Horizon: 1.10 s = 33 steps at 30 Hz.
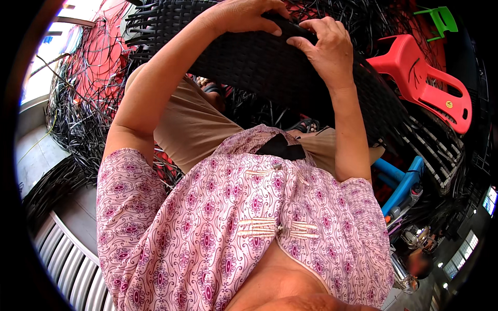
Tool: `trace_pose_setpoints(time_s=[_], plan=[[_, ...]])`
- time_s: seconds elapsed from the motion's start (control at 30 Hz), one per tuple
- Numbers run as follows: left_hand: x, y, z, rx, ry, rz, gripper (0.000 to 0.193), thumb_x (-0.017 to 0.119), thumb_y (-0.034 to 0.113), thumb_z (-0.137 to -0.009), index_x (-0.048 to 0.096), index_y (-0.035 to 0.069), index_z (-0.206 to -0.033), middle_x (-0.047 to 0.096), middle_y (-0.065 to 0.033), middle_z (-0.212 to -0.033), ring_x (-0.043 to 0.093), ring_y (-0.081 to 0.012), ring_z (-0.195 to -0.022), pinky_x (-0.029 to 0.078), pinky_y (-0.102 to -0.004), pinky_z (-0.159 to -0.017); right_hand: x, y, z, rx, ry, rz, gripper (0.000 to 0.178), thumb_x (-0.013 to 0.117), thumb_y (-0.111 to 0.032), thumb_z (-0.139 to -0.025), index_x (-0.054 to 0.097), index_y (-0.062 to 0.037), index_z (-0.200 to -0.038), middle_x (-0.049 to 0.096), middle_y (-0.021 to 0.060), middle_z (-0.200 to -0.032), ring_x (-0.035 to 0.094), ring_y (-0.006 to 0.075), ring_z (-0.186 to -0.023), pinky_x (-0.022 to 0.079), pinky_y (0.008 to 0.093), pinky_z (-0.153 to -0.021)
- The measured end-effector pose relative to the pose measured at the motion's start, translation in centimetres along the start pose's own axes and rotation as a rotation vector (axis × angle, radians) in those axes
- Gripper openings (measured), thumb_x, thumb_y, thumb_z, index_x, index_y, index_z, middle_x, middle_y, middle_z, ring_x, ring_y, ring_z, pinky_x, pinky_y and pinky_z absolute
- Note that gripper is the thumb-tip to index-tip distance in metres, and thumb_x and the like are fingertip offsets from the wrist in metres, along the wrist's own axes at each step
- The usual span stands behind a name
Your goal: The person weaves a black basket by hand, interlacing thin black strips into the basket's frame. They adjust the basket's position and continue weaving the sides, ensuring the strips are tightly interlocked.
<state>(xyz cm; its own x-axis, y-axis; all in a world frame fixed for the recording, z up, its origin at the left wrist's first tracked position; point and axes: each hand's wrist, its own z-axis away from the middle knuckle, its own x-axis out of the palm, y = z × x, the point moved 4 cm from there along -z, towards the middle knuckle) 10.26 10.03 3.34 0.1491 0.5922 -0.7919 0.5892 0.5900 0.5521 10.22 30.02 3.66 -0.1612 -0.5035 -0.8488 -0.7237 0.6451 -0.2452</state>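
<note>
A black woven panel (244,65) of flat plastic strips lies across my lap, its weave reaching down to the right. At its upper edge, my left hand (244,15) is closed, with the thumb on the near side and the fingers bent over the rim. Close beside it, my right hand (331,49) also grips the edge between thumb and curled fingers. A dark rounded band of the edge runs between the two hands. Loose strip ends (142,28) stick out at the panel's left end. The far side of the edge is hidden.
Heaps of loose black strips (78,124) lie at the left and beyond the panel. A red plastic chair (410,72) stands at the right, with a small green chair (441,23) farther off. Blue bars (404,186) are near my right elbow. Pale metal slats (67,259) sit at lower left.
</note>
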Motion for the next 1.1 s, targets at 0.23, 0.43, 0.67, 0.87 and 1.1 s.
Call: trace_pose_setpoints(time_s=[0.23,0.43,0.67,0.87,1.1], plan=[[0.7,-2.1,-0.3,-0.040,-0.007,0.083,0.047,0.084,0.027,-0.070,0.068,0.000,-0.105,0.064,-0.0170,-0.103,0.063,-0.0348,-0.101,0.051,-0.0433,-0.088,1.1,-0.1,-1.1,0.085,-0.076,-0.064,0.039,0.089,-0.039,-0.068,0.073,-0.0107,-0.091,0.067,0.0051,-0.089,0.065,0.0262,-0.089,0.051,0.0415,-0.081],[0.8,-2.2,-0.7,-0.013,0.022,0.136,0.045,0.087,0.023,-0.066,0.066,0.000,-0.099,0.065,-0.0148,-0.094,0.064,-0.0328,-0.093,0.051,-0.0424,-0.080,1.9,1.2,-1.9,0.368,-0.263,-0.360,0.038,0.092,-0.029,-0.065,0.073,-0.0078,-0.089,0.072,0.0067,-0.086,0.070,0.0233,-0.078,0.054,0.0369,-0.073],[1.7,-4.0,-2.4,-0.204,-0.242,0.409,0.038,0.088,0.014,-0.063,0.063,0.004,-0.090,0.063,-0.0080,-0.084,0.060,-0.0204,-0.082,0.049,-0.0367,-0.071,2.5,1.7,-2.3,0.431,-0.328,-0.393,0.038,0.092,-0.028,-0.064,0.074,-0.0079,-0.091,0.076,0.0061,-0.085,0.072,0.0208,-0.080,0.055,0.0353,-0.075],[0.8,-2.2,-1.4,0.069,-0.111,0.201,0.032,0.085,0.012,-0.069,0.064,0.004,-0.092,0.061,-0.0096,-0.091,0.061,-0.0265,-0.087,0.050,-0.0385,-0.074,2.0,0.5,-2.0,0.266,-0.219,-0.254,0.032,0.090,-0.028,-0.068,0.074,-0.0108,-0.090,0.073,0.0040,-0.086,0.069,0.0251,-0.084,0.053,0.0390,-0.078],[-2.8,-3.9,2.0,-0.026,-0.084,0.032,0.037,0.082,0.025,-0.078,0.067,0.003,-0.103,0.064,-0.0149,-0.105,0.064,-0.0314,-0.099,0.052,-0.0426,-0.087,1.3,-1.8,-2.7,0.051,-0.049,-0.050,0.038,0.087,-0.037,-0.072,0.074,-0.0119,-0.097,0.068,0.0038,-0.093,0.065,0.0270,-0.094,0.049,0.0415,-0.087]])
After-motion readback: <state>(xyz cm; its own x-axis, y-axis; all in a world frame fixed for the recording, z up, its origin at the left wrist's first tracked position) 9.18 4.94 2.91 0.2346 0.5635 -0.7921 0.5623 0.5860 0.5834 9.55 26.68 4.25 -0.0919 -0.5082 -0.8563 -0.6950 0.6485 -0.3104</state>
